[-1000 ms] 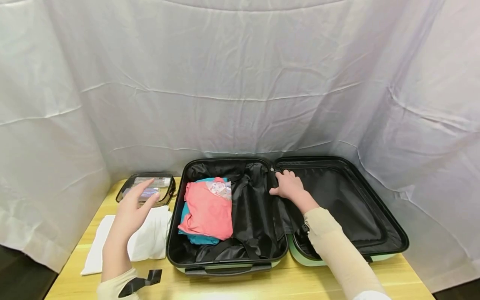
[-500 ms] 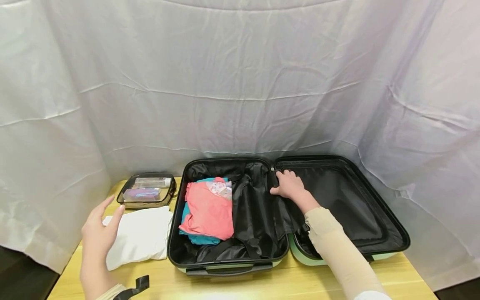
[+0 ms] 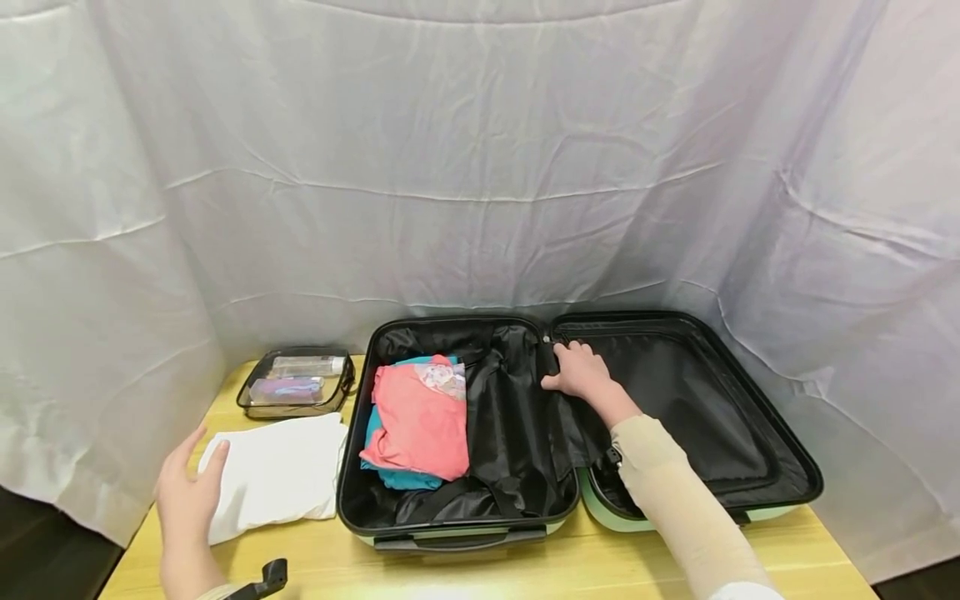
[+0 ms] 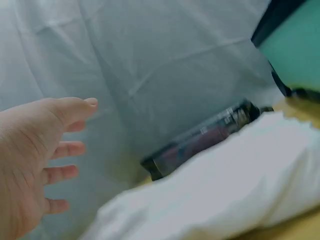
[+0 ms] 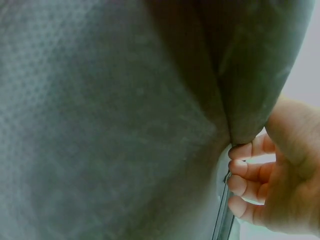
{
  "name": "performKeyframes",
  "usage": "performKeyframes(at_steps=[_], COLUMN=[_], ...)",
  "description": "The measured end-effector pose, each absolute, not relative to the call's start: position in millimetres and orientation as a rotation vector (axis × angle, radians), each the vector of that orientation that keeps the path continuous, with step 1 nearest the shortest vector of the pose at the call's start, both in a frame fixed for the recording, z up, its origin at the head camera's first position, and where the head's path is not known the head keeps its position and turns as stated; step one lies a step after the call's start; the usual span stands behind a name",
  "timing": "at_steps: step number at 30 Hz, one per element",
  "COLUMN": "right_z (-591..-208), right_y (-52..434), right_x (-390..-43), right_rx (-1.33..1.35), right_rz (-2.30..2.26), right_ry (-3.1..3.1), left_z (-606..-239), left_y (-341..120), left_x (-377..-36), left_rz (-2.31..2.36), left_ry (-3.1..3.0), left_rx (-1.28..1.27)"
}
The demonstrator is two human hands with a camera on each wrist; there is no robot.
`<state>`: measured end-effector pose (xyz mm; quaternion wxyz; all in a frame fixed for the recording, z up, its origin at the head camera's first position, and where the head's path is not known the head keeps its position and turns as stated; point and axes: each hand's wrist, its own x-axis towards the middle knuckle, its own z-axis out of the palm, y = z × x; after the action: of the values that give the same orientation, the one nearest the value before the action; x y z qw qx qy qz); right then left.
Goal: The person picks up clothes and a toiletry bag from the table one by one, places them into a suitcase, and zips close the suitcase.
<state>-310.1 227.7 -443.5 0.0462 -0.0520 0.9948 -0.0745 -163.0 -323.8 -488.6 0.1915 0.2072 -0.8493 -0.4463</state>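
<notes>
My left hand [image 3: 187,504] is beside the left edge of a folded white cloth [image 3: 273,475], fingers apart from the thumb and holding nothing. In the left wrist view, a gap shows between that hand [image 4: 30,160] and the cloth [image 4: 225,185]. An open suitcase [image 3: 457,533] with black lining lies flat; a folded coral shirt [image 3: 423,425] sits on blue clothing [image 3: 405,480] in its left half. At the hinge side, my right hand [image 3: 581,372] pinches a black fabric flap [image 3: 566,433]. In the right wrist view, the flap [image 5: 115,130] hides the thumb tip.
A clear black-edged pouch [image 3: 296,383] with a bottle and a small packet inside stands behind the white cloth. The suitcase's right half [image 3: 690,408] lies spread to the right. Pale curtains [image 3: 480,167] surround the back and sides of the wooden table [image 3: 360,575].
My left hand has moved left and toward me, from over the white cloth to its left side, leaving the cloth and pouch in fuller sight. The right hand has stayed in place.
</notes>
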Motion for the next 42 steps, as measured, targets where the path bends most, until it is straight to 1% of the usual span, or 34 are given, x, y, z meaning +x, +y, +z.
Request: performKeyframes(at_steps=[8,15,23,31,42], right_z=[-443,-442,-442,-444,-444], right_y=[227,227,228,227,227], right_x=[-310,-310,-309,-311,-311], right_rx=[-0.156,-0.148,-0.147,-0.146,-0.140], right_rz=[-0.220,-0.229,-0.245,-0.251,-0.240], right_ry=[3.036,3.031,3.032,3.025,3.025], left_z=[-523,-530,-531,-529,-524], left_y=[-336,-339,-346,-350,-354], left_x=[-171,-170,-167,-162,-168], left_rz=[-1.311,-1.135,-1.038,-1.066,-1.135], left_ry=[-2.471,-2.689,-2.948,-3.047,-3.108], left_rx=[0.766,0.866,0.825,0.758,0.607])
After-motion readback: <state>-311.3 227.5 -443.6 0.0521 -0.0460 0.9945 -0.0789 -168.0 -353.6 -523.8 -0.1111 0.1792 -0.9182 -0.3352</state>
